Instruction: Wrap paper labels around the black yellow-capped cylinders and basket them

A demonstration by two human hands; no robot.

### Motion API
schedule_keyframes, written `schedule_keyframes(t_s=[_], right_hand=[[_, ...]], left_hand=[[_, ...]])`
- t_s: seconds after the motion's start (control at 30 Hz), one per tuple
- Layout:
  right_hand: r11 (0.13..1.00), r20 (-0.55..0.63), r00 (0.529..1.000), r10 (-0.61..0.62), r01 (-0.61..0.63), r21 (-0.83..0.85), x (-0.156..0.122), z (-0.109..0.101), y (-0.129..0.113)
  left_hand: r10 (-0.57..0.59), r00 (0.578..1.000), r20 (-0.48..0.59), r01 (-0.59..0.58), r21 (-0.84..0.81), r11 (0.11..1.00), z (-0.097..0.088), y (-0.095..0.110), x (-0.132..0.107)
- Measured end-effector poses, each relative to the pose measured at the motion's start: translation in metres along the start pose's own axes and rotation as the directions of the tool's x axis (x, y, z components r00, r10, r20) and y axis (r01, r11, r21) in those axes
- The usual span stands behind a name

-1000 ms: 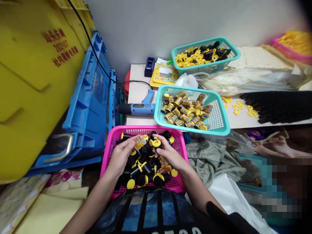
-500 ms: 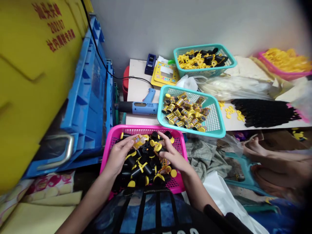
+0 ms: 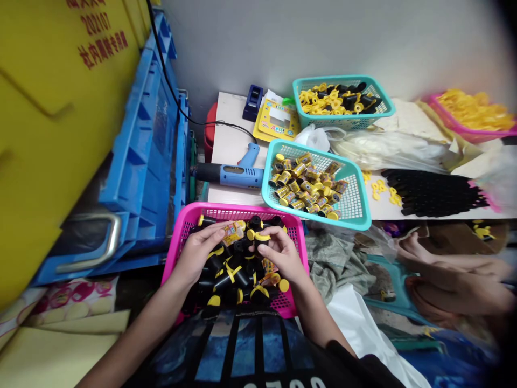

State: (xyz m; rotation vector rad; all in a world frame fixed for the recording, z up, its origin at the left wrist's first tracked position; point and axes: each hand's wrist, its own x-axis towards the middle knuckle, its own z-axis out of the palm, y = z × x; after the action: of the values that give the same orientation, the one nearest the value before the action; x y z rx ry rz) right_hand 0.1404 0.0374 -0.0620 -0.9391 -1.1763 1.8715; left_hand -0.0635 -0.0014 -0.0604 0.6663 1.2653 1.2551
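Note:
My left hand (image 3: 197, 249) pinches a small yellow printed label sleeve (image 3: 233, 233) with a see-through end, above the left of the pink basket (image 3: 304, 245). My right hand (image 3: 283, 257) is closed with thumb and fingers around a short black cylinder with a yellow rim (image 3: 262, 241), just right of the sleeve. A gap separates the two held pieces. Below them the basket is filled with loose black cylinders with yellow parts (image 3: 242, 277), some covered by my hands. A few printed sleeves lie near my right palm.
Beyond sits a teal basket (image 3: 365, 205) of labelled yellow cylinders. Left of it lies a blue heat gun (image 3: 238, 176) with a black cord. Farther back stand another teal basket (image 3: 299, 110) and a pink basket of yellow parts (image 3: 474, 116). Blue crates (image 3: 139, 145) flank the left. A person's arm (image 3: 456, 264) shows at right.
My right hand has gone from spread fingers above the basket to closed around a black cylinder with a yellow rim. My left hand keeps the sleeve. The view has shifted slightly.

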Motion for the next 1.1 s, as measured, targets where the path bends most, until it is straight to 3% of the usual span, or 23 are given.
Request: schedule_keyframes(t_s=[0.23,0.47,0.67,0.83,1.0,1.1], right_hand=[[0.989,-0.112,0.983,-0.144,0.147,0.024,-0.001,0.005,-0.005],[0.978,-0.096,0.976,-0.193,0.200,0.060,0.004,0.007,-0.021],[0.992,-0.067,0.996,-0.066,0.058,-0.115,0.003,-0.003,-0.016],[0.966,-0.075,0.995,-0.058,0.037,-0.254,0.002,-0.011,-0.015],[0.889,-0.043,0.968,-0.247,0.209,-0.406,0.004,-0.006,-0.013],[0.869,0.048,0.938,-0.343,0.336,-0.364,0.004,0.001,-0.004]], left_hand=[[0.046,0.996,0.071,-0.053,0.101,0.993,0.002,0.004,-0.003],[0.103,0.985,0.140,-0.130,0.206,0.970,0.004,0.004,-0.004],[0.120,0.982,0.147,-0.150,0.219,0.964,0.007,0.007,-0.005],[0.138,0.976,0.167,-0.188,0.336,0.923,0.013,0.013,-0.007],[0.014,0.989,0.150,-0.056,0.285,0.957,0.023,0.018,-0.012],[0.018,0.993,0.118,-0.052,0.297,0.953,0.028,0.020,-0.016]])
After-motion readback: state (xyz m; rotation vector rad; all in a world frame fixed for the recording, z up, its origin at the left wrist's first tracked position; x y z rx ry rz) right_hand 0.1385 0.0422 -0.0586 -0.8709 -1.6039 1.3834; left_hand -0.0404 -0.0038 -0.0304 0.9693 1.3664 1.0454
